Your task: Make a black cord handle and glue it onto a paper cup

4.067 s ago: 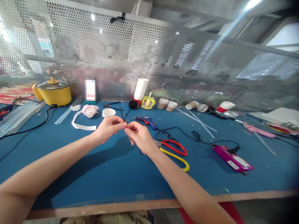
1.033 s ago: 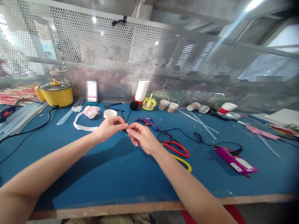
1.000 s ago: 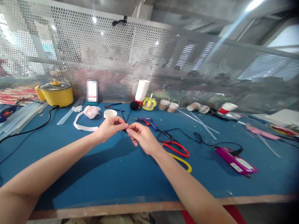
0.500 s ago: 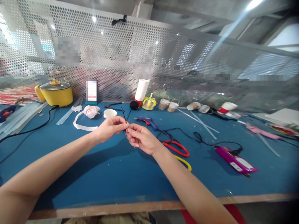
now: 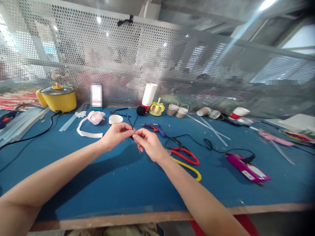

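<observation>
My left hand [image 5: 119,133] is closed, thumb and forefinger pinching a thin black stick [image 5: 129,120] that rises up and to the left from the fingertips. My right hand [image 5: 149,142] pinches at the same spot, its fingertips touching those of the left. A fine pale strand [image 5: 138,149] hangs below the right fingers. Just behind the hands, a black ball [image 5: 141,111] has a dark stem running down toward the fingertips; whether it joins the held stick I cannot tell. A white paper cup [image 5: 115,119] stands behind my left hand, and a blue glue gun [image 5: 155,128] lies beyond the right.
Red-handled [image 5: 187,156] and yellow-handled [image 5: 189,168] tools lie beside my right forearm. A purple power strip [image 5: 248,168] is at the right. Along the back stand a yellow pot [image 5: 61,100], a phone [image 5: 96,95], stacked cups [image 5: 149,93] and a yellow crown [image 5: 157,108]. A white ribbon flower [image 5: 95,117] lies left.
My right hand has shifted slightly, its fingers drawn closer together at the pinch. More of the yellow handle shows beside the right wrist. The left hand has barely moved.
</observation>
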Demonstrator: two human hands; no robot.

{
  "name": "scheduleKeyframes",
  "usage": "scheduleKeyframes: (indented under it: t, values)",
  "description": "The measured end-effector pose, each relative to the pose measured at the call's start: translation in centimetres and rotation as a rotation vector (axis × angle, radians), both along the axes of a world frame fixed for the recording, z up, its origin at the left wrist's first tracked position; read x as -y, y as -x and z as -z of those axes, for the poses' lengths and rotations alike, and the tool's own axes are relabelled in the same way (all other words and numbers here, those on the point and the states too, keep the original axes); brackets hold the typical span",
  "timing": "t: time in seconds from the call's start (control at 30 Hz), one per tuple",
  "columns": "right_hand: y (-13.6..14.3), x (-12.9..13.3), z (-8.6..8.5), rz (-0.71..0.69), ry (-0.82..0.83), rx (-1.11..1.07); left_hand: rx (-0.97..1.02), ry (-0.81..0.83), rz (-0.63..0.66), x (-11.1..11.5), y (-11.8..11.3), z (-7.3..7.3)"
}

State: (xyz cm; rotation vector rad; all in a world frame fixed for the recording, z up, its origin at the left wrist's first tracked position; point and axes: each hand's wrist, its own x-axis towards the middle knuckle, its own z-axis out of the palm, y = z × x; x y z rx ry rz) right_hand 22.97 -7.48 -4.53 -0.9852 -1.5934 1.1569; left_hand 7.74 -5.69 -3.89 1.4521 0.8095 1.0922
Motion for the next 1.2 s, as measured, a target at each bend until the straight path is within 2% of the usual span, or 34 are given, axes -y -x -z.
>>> scheduleKeyframes:
  t: [0.1,0.27,0.33,0.4,0.57,0.63,0.7,0.77,0.83,0.97,1.03,1.1,1.2]
  values:
    - [0.1,0.2,0.1,0.065,-0.141,0.155,-0.048,0.003,-0.052,0.1,-0.2,0.0]
    - [0.3,0.6,0.3,0.259,-0.52,0.417,-0.05,0.034,-0.155,0.6,-0.8,0.0]
    - [0.3,0.6,0.3,0.279,-0.57,0.447,-0.028,0.042,-0.171,0.7,-0.9,0.0]
    - [0.0,0.4,0.1,0.21,-0.452,0.376,-0.004,0.045,-0.154,0.6,-0.7,0.0]
    - [-0.8,0.0,-0.7,-0.233,0.205,-0.072,0.119,0.053,0.115,0.4,0.1,-0.7]
    - [-1.0,0.0,-1.0,-0.333,0.314,-0.17,0.145,0.072,0.182,0.4,0.3,-0.9]
    - [-0.9,0.1,-1.1,-0.318,0.306,-0.192,0.145,0.095,0.178,0.3,0.4,-1.1]
    - [-0.7,0.3,-1.0,-0.221,0.217,-0.133,0.129,0.112,0.132,0.2,0.4,-1.0]
    - [-0.4,0.5,-0.8,-0.096,0.061,0.012,0.098,0.122,0.074,0.1,0.2,-0.7]
    - [0.1,0.7,-0.3,0.183,-0.379,0.342,0.043,0.12,-0.016,-0.1,-0.2,0.0]
    - [0.2,0.7,-0.2,0.236,-0.459,0.392,0.035,0.106,-0.047,-0.1,-0.3,0.1]
    - [0.0,0.6,-0.3,0.152,-0.316,0.317,0.063,0.104,-0.034,-0.1,-0.2,0.0]
    - [-0.4,0.4,-0.8,-0.138,0.09,0.049,0.149,0.124,0.107,-0.1,0.3,-0.4]
